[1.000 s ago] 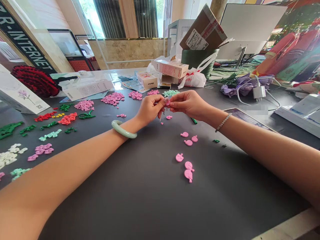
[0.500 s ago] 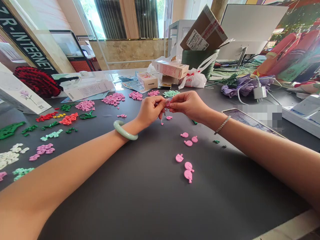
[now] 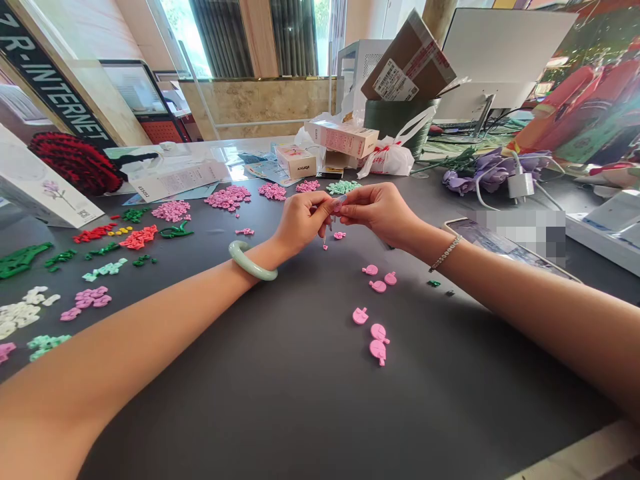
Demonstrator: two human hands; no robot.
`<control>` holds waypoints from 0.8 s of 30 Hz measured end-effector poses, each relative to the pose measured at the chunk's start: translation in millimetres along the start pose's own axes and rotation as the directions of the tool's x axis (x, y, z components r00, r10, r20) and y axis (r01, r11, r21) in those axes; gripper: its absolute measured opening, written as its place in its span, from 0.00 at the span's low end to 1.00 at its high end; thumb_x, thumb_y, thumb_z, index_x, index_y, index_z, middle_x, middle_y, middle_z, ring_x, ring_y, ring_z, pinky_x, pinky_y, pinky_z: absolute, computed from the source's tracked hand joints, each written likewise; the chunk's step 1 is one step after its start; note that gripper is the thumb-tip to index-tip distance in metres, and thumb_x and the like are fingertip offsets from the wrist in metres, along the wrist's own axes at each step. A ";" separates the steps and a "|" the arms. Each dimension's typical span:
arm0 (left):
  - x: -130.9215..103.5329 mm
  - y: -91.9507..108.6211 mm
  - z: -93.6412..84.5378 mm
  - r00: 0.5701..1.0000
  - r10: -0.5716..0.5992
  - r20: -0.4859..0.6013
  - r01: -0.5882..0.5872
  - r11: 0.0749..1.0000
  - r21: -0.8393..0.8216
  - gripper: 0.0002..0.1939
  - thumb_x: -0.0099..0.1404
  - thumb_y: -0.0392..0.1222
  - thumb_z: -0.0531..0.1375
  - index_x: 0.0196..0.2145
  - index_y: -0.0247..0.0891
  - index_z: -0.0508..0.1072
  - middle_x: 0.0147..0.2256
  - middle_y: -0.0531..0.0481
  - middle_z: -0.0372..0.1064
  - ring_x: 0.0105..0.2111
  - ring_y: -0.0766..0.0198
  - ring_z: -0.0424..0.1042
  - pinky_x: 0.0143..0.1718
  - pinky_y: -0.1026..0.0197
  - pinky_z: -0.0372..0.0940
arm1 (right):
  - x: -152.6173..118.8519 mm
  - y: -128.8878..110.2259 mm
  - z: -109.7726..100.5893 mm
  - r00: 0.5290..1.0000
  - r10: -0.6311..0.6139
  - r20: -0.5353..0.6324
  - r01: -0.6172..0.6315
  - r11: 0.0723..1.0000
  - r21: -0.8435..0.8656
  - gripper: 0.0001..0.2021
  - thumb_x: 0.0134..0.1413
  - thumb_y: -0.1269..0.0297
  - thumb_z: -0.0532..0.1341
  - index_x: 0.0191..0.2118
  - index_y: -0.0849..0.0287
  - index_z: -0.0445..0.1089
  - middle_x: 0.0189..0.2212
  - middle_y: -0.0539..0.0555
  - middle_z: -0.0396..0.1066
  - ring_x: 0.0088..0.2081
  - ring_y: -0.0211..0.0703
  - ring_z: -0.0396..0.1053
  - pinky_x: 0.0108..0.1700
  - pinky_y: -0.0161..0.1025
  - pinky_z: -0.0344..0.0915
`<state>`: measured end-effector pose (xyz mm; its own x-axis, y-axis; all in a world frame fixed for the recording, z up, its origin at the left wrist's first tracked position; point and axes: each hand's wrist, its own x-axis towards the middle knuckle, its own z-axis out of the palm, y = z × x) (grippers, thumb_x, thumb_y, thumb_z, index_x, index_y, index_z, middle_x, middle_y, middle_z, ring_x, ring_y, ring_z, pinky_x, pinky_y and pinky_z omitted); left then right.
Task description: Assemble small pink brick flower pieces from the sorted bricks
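My left hand (image 3: 303, 219) and my right hand (image 3: 377, 208) meet above the dark table, both closed in a pinch. Between their fingertips is a small pink plastic piece (image 3: 337, 207), mostly covered by the fingers. A thin tip with a pink end (image 3: 325, 247) shows just below my left fingers; I cannot tell what it belongs to. Nearer me lie several round pink pieces with short stems (image 3: 379, 286). A small flat pink piece (image 3: 339, 235) rests under my hands, and a little green piece (image 3: 434, 283) lies below my right wrist.
Sorted piles of small plastic pieces spread to the left, among them pink (image 3: 228, 198), red (image 3: 139, 237) and white ones (image 3: 19, 315). A phone (image 3: 505, 245) lies by my right forearm. Boxes (image 3: 343, 138), a white bag (image 3: 391, 158) and purple flowers (image 3: 463, 181) stand farther back.
My right fingers have shifted slightly around the pink piece, and a green piece near my right hand is now less visible. Otherwise the hands and the table pieces stay in place.
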<state>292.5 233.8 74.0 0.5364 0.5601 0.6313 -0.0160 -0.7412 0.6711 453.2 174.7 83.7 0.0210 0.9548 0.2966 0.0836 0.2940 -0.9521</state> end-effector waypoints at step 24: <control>3.8 -6.8 -2.0 0.996 -0.087 0.034 0.091 0.982 -0.163 0.31 0.58 0.69 0.58 0.19 0.35 0.65 0.16 0.56 0.61 0.13 0.75 0.63 0.14 0.70 0.55 | 5.1 7.5 -7.0 0.944 -0.329 0.027 0.314 0.868 -0.386 0.06 0.48 0.64 0.67 0.33 0.60 0.75 0.25 0.49 0.71 0.27 0.38 0.68 0.33 0.38 0.66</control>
<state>293.0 241.8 72.6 0.5640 0.6095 0.5571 -0.1045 -0.6166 0.7803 460.9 181.4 78.5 -0.0351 0.8058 0.5911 0.4632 0.5372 -0.7048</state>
